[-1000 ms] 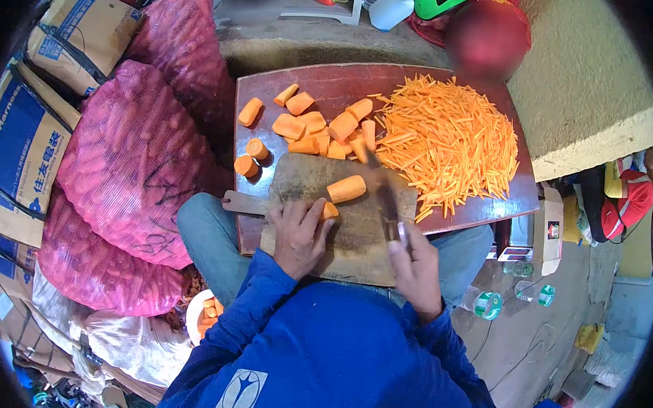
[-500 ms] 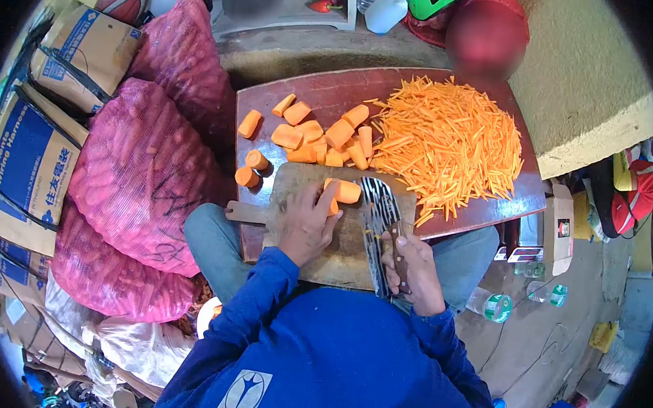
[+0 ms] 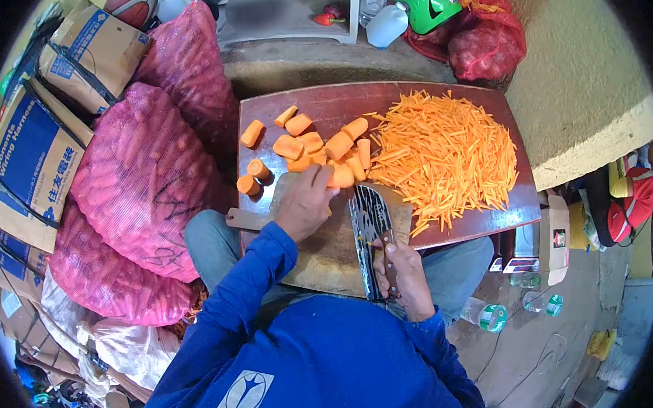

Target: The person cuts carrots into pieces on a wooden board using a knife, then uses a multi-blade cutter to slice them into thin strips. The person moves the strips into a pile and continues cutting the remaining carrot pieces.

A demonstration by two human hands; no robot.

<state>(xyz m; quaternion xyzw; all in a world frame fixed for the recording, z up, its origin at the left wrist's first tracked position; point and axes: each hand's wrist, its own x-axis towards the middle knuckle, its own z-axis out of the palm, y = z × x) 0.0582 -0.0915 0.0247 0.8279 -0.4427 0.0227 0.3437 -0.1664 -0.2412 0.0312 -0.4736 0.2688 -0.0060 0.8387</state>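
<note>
Cutting board [image 3: 323, 267]: worn wood, lying flat at the near side of the reddish table [image 3: 516, 214], short handle pointing left.
Left hand [image 3: 304, 203]: over the far left part of the board, farther forward than half a second ago; fingers curled, tips against a carrot piece [image 3: 341, 177]. Pinched or merely nudged, cannot tell beneath the knuckles.
Carrot piece: now at the far edge of the board, beside the loose chunks; in the earlier frame, nearer the middle of the board.
Right hand [image 3: 405, 273]: by the right edge of the board, closed round the brown handle of the knife [image 3: 365, 235], same hold as before.
Knife: broad blade, striped dark and pale, held over the right part of the board, tip toward the far edge and slightly farther left than before.
Carrot chunks [image 3: 292, 147]: grouped just beyond the board, a few to its left, otherwise arranged as before.
Carrot sticks [image 3: 447, 158]: heaped beyond the board to the right, spilling close to its far right corner, unchanged.
Mesh sacks [image 3: 147, 183]: pink, full, left of the board.
Cardboard boxes [image 3: 33, 166]: stacked well left of the board, past the sacks.
</note>
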